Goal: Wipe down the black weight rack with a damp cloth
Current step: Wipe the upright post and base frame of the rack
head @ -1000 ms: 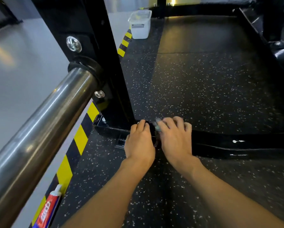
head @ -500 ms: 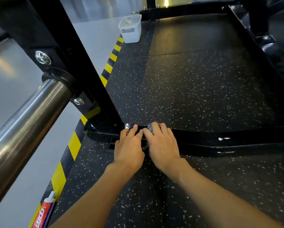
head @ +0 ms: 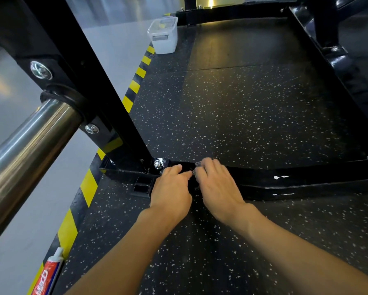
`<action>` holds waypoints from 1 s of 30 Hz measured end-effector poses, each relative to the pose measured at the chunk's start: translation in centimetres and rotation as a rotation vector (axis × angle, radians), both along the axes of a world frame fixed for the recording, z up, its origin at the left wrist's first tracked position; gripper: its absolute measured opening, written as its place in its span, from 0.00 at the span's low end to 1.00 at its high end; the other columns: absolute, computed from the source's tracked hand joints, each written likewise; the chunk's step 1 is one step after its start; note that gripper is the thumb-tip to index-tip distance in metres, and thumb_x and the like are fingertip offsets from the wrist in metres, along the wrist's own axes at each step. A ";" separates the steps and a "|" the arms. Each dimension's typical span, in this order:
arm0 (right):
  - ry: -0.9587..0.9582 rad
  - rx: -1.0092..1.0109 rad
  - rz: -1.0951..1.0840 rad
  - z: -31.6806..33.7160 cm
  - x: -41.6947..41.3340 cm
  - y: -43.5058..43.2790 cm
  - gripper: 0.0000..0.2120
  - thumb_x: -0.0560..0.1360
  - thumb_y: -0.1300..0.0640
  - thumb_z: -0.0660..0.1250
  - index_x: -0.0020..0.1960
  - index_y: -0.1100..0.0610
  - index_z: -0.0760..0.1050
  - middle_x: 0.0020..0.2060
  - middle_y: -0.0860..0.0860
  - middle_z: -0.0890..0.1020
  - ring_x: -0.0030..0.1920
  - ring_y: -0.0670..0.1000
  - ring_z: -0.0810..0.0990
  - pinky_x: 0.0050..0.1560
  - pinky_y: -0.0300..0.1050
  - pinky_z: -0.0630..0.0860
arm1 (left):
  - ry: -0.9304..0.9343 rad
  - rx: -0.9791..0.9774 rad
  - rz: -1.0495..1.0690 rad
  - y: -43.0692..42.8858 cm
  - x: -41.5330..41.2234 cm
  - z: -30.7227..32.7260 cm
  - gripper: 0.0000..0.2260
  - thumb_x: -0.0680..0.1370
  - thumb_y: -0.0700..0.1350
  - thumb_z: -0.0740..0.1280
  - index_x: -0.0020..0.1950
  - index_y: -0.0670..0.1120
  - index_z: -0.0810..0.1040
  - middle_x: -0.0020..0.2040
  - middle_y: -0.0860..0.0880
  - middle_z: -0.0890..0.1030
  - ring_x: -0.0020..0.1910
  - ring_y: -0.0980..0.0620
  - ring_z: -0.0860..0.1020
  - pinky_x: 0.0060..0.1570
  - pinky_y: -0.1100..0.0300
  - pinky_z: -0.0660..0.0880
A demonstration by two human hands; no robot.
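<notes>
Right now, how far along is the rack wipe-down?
Done: unclear; the base bar looks glossy toward the right. In hand: the right hand grips the cloth on that bar near the corner bolt, left hand resting beside it. Remaining: probably the upright and far frame.

I had both hands on the black weight rack (head: pixel 285 184), on its floor bar beside a bolt (head: pixel 157 164). My right hand (head: pixel 218 188) pinched a small cloth (head: pixel 197 164) against the bar; my left hand (head: pixel 170 188) rested alongside, fingertips on the metal.
</notes>
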State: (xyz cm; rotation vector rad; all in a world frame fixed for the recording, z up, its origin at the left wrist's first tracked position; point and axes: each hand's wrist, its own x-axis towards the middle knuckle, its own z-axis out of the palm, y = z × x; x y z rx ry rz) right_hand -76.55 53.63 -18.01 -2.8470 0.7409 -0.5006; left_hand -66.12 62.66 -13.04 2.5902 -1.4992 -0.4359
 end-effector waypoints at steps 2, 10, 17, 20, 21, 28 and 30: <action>0.004 0.019 0.047 0.0 -0.5 -0.8 0.05 0.76 0.64 0.65 0.51 0.58 0.74 0.49 0.54 0.71 0.45 0.53 0.71 0.43 0.44 0.68 | 0.018 0.007 0.007 -0.1 0.0 0.3 0.28 0.78 0.36 0.62 0.78 0.50 0.64 0.78 0.47 0.62 0.76 0.49 0.59 0.73 0.54 0.62; 0.039 0.064 0.047 0.9 -1.0 1.0 0.12 0.72 0.66 0.69 0.54 0.58 0.77 0.49 0.53 0.75 0.47 0.54 0.74 0.48 0.48 0.73 | -0.004 0.052 0.023 -0.2 -1.1 0.5 0.30 0.78 0.37 0.61 0.80 0.48 0.59 0.80 0.44 0.57 0.77 0.47 0.56 0.74 0.54 0.61; 0.019 0.094 -0.255 0.8 -1.8 0.1 0.13 0.69 0.64 0.75 0.52 0.58 0.77 0.48 0.53 0.76 0.45 0.53 0.75 0.46 0.47 0.75 | -0.070 0.170 0.019 -0.5 -2.3 0.5 0.31 0.80 0.41 0.62 0.81 0.46 0.54 0.81 0.40 0.52 0.79 0.43 0.52 0.74 0.48 0.63; 0.041 0.043 -0.087 0.8 -2.9 0.1 0.18 0.64 0.66 0.76 0.51 0.57 0.77 0.46 0.52 0.75 0.44 0.53 0.75 0.44 0.46 0.74 | -0.092 0.140 -0.014 -0.7 -3.1 1.0 0.29 0.79 0.42 0.62 0.79 0.48 0.58 0.81 0.42 0.52 0.80 0.43 0.51 0.75 0.47 0.59; 0.042 0.045 -0.121 0.8 -3.4 -0.9 0.16 0.66 0.66 0.75 0.51 0.57 0.77 0.46 0.52 0.75 0.44 0.53 0.75 0.45 0.46 0.73 | -0.091 0.113 -0.056 -0.8 -3.5 1.0 0.28 0.79 0.42 0.62 0.79 0.48 0.59 0.81 0.44 0.51 0.80 0.45 0.49 0.76 0.47 0.57; 0.097 0.034 -0.214 0.8 -3.7 1.0 0.17 0.66 0.59 0.74 0.54 0.58 0.75 0.50 0.55 0.75 0.47 0.55 0.74 0.47 0.48 0.74 | 0.012 0.049 -0.128 -1.9 -4.7 0.6 0.26 0.80 0.39 0.60 0.79 0.46 0.61 0.81 0.45 0.56 0.80 0.49 0.54 0.76 0.53 0.58; 0.048 0.005 -0.178 0.6 -4.7 0.0 0.17 0.65 0.63 0.73 0.54 0.59 0.76 0.49 0.55 0.75 0.46 0.55 0.75 0.45 0.48 0.74 | 0.016 0.049 -0.129 -1.9 -4.7 0.8 0.26 0.80 0.38 0.61 0.78 0.46 0.62 0.80 0.45 0.59 0.79 0.49 0.56 0.75 0.53 0.60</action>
